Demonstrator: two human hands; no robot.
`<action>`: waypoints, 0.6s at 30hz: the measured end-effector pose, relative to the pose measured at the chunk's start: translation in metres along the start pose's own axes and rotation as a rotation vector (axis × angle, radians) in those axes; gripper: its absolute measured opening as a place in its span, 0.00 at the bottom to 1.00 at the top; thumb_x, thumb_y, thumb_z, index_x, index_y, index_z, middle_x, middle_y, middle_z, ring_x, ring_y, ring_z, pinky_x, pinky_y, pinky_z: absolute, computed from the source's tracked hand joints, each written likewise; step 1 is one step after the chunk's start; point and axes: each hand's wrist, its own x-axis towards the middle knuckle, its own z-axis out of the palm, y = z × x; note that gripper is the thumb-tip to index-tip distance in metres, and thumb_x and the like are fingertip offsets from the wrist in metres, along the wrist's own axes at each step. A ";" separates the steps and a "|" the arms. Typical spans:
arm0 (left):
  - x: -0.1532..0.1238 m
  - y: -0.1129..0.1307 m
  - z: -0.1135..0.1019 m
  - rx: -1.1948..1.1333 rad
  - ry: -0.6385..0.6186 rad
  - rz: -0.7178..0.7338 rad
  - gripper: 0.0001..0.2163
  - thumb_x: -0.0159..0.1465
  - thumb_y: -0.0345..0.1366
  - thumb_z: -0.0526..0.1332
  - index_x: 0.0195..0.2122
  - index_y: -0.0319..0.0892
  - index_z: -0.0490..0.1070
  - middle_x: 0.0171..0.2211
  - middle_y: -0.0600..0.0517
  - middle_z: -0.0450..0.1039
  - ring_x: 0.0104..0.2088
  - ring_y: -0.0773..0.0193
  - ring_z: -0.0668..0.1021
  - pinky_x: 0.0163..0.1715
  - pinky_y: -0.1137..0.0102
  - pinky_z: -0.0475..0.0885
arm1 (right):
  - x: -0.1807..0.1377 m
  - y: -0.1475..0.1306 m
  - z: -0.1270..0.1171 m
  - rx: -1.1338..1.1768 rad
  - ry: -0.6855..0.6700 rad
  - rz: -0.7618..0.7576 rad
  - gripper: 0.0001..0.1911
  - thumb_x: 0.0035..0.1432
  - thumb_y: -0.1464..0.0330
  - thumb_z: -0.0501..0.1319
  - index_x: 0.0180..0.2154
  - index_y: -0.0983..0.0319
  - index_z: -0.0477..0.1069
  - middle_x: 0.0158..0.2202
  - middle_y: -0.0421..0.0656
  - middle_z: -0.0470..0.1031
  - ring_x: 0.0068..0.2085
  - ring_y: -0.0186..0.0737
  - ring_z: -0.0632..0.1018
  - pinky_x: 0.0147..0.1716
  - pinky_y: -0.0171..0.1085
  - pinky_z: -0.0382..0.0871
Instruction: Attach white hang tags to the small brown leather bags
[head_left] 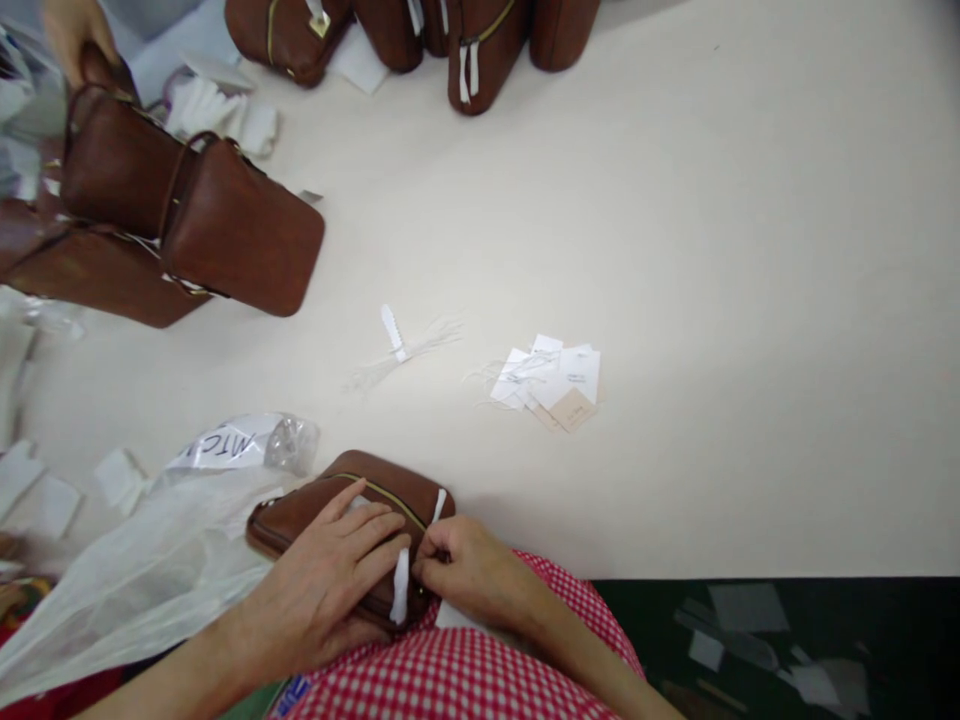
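A brown leather bag (279,522) with a brass zipper lies at the table's near edge, against the checked apron. White wrappings (400,588) cover small parts at its right end. My left hand (330,570) rests across the bag's top, fingers stretched out and pressing on the leather. At the bag's right end, my right hand (461,568) pinches close to the end of the zipper. What sits between its fingertips is hidden. Beyond the bag lie a heap of white and tan paper tags (566,380) and a bundle of thin strings (401,352) held by a white strip.
Several brown bags (247,230) are stacked at the left, where another person's hand (79,40) grips one. More bags (487,50) stand along the far edge. Clear plastic (187,540) spreads left of my bag. The table's front edge (750,578) drops to a dark floor with scraps.
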 end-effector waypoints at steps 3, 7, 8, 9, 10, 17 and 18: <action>-0.002 0.001 0.001 -0.001 0.026 -0.001 0.23 0.56 0.35 0.63 0.53 0.44 0.64 0.52 0.44 0.73 0.52 0.50 0.72 0.64 0.45 0.50 | 0.000 -0.004 0.000 0.007 -0.017 0.032 0.07 0.46 0.75 0.57 0.24 0.63 0.74 0.22 0.38 0.73 0.27 0.33 0.71 0.27 0.32 0.61; -0.004 0.003 0.004 -0.006 0.029 -0.022 0.21 0.56 0.33 0.62 0.52 0.43 0.65 0.51 0.44 0.73 0.52 0.49 0.73 0.63 0.45 0.51 | 0.003 -0.007 0.004 -0.011 -0.039 0.064 0.05 0.45 0.74 0.57 0.22 0.62 0.71 0.20 0.38 0.70 0.25 0.34 0.70 0.25 0.33 0.59; -0.004 0.003 0.005 -0.008 0.023 -0.027 0.21 0.56 0.32 0.62 0.52 0.43 0.65 0.52 0.44 0.72 0.52 0.50 0.72 0.63 0.45 0.51 | 0.004 -0.007 0.006 -0.031 -0.040 0.059 0.04 0.45 0.73 0.57 0.21 0.62 0.69 0.20 0.38 0.69 0.25 0.34 0.70 0.24 0.33 0.58; -0.003 0.003 0.005 -0.011 0.013 -0.029 0.21 0.56 0.32 0.62 0.52 0.43 0.65 0.52 0.44 0.72 0.52 0.50 0.72 0.63 0.45 0.51 | 0.005 -0.007 0.008 -0.056 -0.032 0.054 0.04 0.45 0.72 0.58 0.21 0.62 0.68 0.20 0.38 0.69 0.24 0.34 0.69 0.24 0.34 0.57; -0.003 0.003 0.006 -0.019 0.005 -0.029 0.21 0.56 0.33 0.62 0.52 0.43 0.65 0.52 0.44 0.72 0.53 0.50 0.72 0.63 0.44 0.51 | 0.006 -0.006 0.010 -0.078 -0.013 0.054 0.04 0.45 0.72 0.58 0.20 0.61 0.67 0.20 0.38 0.69 0.24 0.34 0.68 0.24 0.35 0.56; 0.005 0.003 -0.021 -0.173 -0.012 -0.026 0.25 0.56 0.38 0.66 0.54 0.46 0.66 0.55 0.46 0.71 0.55 0.50 0.71 0.64 0.46 0.53 | 0.004 0.001 -0.009 0.407 0.151 -0.018 0.03 0.45 0.71 0.55 0.22 0.61 0.65 0.20 0.34 0.61 0.24 0.31 0.61 0.25 0.33 0.55; 0.007 0.004 -0.027 -0.202 0.000 -0.038 0.25 0.57 0.39 0.66 0.56 0.46 0.64 0.55 0.46 0.70 0.55 0.50 0.71 0.62 0.49 0.58 | 0.002 0.000 -0.014 0.487 0.151 -0.018 0.03 0.45 0.70 0.56 0.22 0.61 0.64 0.19 0.33 0.60 0.23 0.31 0.60 0.24 0.33 0.53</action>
